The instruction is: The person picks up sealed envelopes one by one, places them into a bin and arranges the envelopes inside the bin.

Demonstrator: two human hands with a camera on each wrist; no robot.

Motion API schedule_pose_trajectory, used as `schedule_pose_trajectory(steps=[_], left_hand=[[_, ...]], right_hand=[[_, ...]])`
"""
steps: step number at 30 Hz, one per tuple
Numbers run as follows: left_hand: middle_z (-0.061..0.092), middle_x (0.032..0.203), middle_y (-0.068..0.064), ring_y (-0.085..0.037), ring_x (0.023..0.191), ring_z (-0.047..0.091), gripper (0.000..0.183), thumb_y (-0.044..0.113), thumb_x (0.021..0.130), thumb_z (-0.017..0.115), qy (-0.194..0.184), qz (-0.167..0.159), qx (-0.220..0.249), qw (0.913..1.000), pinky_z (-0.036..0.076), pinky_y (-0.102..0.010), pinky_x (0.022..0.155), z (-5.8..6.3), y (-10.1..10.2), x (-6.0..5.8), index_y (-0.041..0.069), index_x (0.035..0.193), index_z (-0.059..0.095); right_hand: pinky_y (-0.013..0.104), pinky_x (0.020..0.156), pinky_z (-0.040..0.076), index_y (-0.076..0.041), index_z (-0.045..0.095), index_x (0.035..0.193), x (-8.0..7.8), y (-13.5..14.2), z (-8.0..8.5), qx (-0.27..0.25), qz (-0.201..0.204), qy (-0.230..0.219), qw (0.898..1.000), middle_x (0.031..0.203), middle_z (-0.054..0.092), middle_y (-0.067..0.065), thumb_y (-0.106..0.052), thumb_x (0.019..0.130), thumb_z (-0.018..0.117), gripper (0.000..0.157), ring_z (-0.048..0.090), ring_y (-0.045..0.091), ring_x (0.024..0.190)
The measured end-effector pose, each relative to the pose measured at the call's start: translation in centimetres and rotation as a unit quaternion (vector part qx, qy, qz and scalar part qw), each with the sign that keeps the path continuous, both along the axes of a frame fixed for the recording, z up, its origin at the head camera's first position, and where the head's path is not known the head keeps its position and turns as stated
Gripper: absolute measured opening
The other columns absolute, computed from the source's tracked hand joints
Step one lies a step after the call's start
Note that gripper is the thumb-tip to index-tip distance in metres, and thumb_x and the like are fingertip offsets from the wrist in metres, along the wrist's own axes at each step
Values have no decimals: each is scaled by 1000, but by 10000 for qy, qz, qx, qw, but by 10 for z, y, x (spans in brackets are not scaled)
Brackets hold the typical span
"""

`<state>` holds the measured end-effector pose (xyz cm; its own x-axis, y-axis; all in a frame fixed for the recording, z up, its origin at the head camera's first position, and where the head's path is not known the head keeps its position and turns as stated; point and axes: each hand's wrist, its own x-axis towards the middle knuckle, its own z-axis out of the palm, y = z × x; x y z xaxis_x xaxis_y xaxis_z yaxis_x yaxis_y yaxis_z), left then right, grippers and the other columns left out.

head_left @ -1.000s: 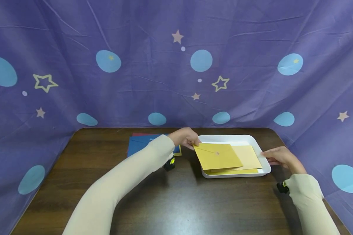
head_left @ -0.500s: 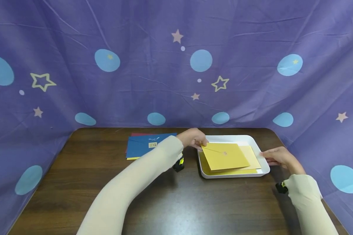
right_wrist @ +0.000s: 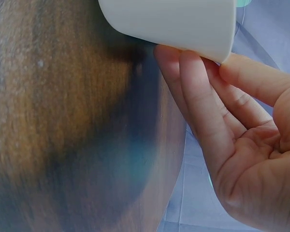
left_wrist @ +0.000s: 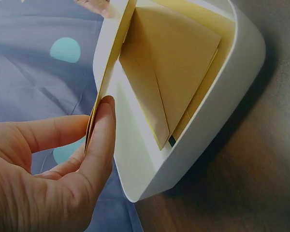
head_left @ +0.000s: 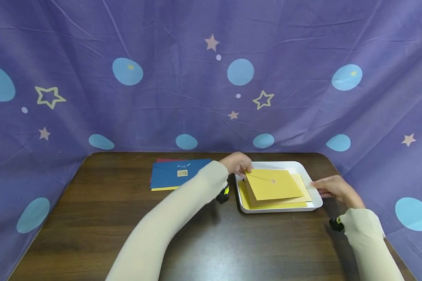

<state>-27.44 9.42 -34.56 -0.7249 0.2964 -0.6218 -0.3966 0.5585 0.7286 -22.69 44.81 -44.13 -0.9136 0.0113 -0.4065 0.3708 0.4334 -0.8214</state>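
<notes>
My left hand (head_left: 237,163) pinches a yellow envelope (head_left: 275,185) by its far left corner, thumb on one face and fingers on the other. The envelope tilts above the white tray (head_left: 263,211), and a small seal shows on its flap. Beneath it in the tray lie a cream envelope (head_left: 305,192) and another yellow one (head_left: 244,197). Seen from the left wrist, a tan envelope (left_wrist: 174,58) leans inside the tray wall. At the tray's right side, my right hand (head_left: 335,188) grips the wall, thumb at the rim and fingertips against its outer underside (right_wrist: 183,29).
Left of the tray, a blue envelope (head_left: 170,173) with a label tops a small stack, red (head_left: 165,160) and yellow (head_left: 161,189) edges peeking out. The dark wooden table (head_left: 204,238) ends at a purple curtain (head_left: 183,78) behind.
My left hand has moved right with the yellow envelope, bringing it farther over the tray. The blue envelope's label has come into view. My right hand stays at the tray's side.
</notes>
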Motion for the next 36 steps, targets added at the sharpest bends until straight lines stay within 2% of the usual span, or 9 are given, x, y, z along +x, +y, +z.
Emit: schedule_pose_trajectory(steps=[3, 6, 10, 17, 23, 27, 31, 35, 36], left_hand=[[52, 151, -15, -28, 126, 58, 40, -7, 103, 44, 7, -148, 16, 9999, 49, -35, 111, 11, 0, 9, -7, 142, 53], [56, 147, -13, -28, 118, 61, 38, -6, 101, 47, 68, -167, -185, 9997, 53, -34, 106, -2, 8, -2, -6, 138, 58], [59, 145, -11, -27, 119, 64, 36, -6, 99, 53, 24, -177, -326, 9993, 58, -32, 97, -19, 14, -17, -3, 134, 63], [52, 152, -11, -22, 116, 64, 43, -8, 97, 56, -14, -132, -225, 9997, 60, -35, 93, -29, 17, -24, -4, 139, 57], [38, 162, -12, -25, 142, 47, 45, -9, 96, 57, -20, 2, -82, 10000, 59, -39, 98, -36, 18, -27, -3, 140, 56], [39, 161, -15, -28, 144, 45, 46, -9, 94, 56, 68, -3, -56, 10000, 58, -43, 99, -52, 25, -38, -4, 140, 54], [46, 155, -16, -28, 137, 51, 42, -9, 91, 56, 225, -260, -282, 9990, 60, -42, 90, -74, 33, -54, -4, 133, 59], [49, 152, -17, -31, 136, 52, 40, -7, 92, 54, 192, -286, -307, 9989, 58, -43, 96, -69, 32, -49, -4, 132, 60], [47, 154, -19, -33, 139, 49, 40, -6, 95, 52, 170, -245, -227, 9993, 55, -45, 103, -58, 28, -38, -6, 135, 57]], right_hand=[[27, 69, 63, 8, 74, 102, 0, 2, -1, -124, 27, -16, 9999, 80, 76, -2, -14, 95, 71, 23, 72, 7, 72], [27, 69, 63, 3, 76, 98, 0, 3, -2, -143, 79, 2, 9999, 79, 75, -3, -14, 95, 70, 18, 72, 7, 72], [28, 69, 64, 11, 72, 106, 0, 1, -2, -22, 0, 6, 10000, 80, 76, -2, -13, 95, 69, 27, 72, 7, 72], [29, 69, 64, 17, 68, 111, 0, -1, 0, 13, -53, -44, 10000, 81, 76, -1, -12, 97, 68, 32, 72, 7, 72], [29, 69, 64, 16, 69, 110, -1, 0, -1, -25, -68, -41, 10000, 80, 76, -1, -11, 96, 68, 30, 72, 7, 71], [29, 68, 64, 18, 67, 112, 0, -2, -1, -6, -95, -16, 10000, 80, 76, 0, -11, 96, 69, 33, 72, 8, 71], [29, 68, 64, 20, 66, 112, 0, -2, -1, -23, -84, 25, 10000, 80, 76, 0, -11, 96, 68, 35, 72, 8, 71], [28, 69, 64, 21, 65, 114, 0, -2, -1, -49, -47, 46, 10000, 80, 76, 0, -10, 96, 68, 36, 72, 7, 72], [28, 69, 64, 21, 64, 114, 0, -2, -1, -50, -47, 47, 10000, 80, 76, 0, -10, 96, 67, 37, 72, 7, 72]])
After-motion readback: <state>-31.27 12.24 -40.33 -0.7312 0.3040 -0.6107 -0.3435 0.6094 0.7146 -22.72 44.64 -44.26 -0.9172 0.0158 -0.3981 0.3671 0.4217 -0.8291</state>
